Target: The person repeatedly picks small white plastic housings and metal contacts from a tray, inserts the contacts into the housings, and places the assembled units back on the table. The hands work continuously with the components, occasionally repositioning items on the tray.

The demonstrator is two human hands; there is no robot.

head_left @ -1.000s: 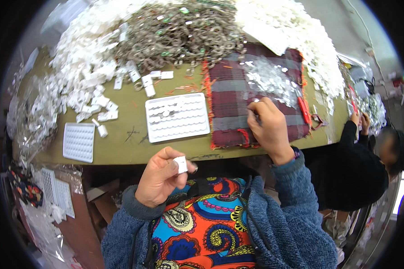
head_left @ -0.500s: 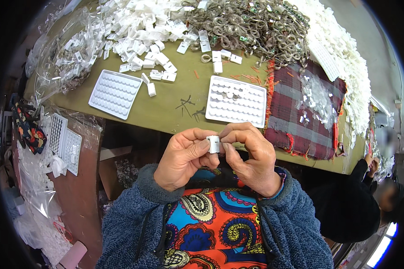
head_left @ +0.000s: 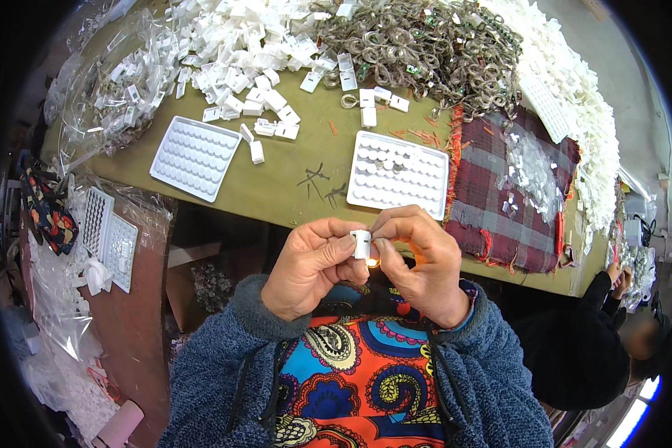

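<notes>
In front of my chest, a small white plastic battery case [head_left: 361,244] is pinched between the thumb and fingers of my left hand [head_left: 306,266]. My right hand [head_left: 425,270] is closed at the case's right edge, thumb and forefinger pressed against it; whatever else they grip is hidden. An orange-yellow light [head_left: 372,262] glows just under the case, beside the right fingers. Beyond my hands lies a white tray [head_left: 363,196] with rows of round hollows and several button cells [head_left: 387,160] on it.
Another white tray [head_left: 194,158] lies to the left. White cases [head_left: 235,56] are heaped at the back, beside tangled wire coils [head_left: 418,52]. A plaid cloth [head_left: 485,216] with small clear pieces covers the right side. At far right a person in black [head_left: 575,343] works.
The orange-yellow light has come on under the case. My hands keep nearly the same pinch, and the view has shifted slightly.
</notes>
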